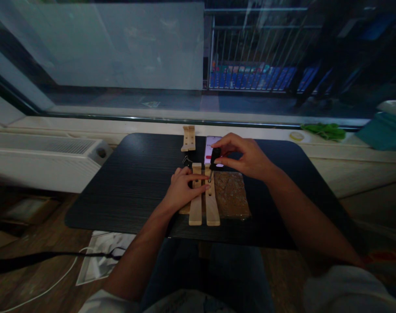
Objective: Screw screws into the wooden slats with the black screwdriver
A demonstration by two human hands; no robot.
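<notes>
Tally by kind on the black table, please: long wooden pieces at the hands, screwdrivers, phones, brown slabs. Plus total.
Long wooden pieces, touched by the left hand: 2
Screwdriver, held in the right hand: 1
Phone, screen lit: 1
Brown slab: 1
Total: 5

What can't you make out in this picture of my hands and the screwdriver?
All in the head view:
Phone text: too small, partly behind the right hand and screwdriver.
How deep the screwdriver's tip sits: too small and dark.
Brown block's left part: mostly covered by the wooden pieces and left hand.
Teal container: cut off by the right edge.
</notes>
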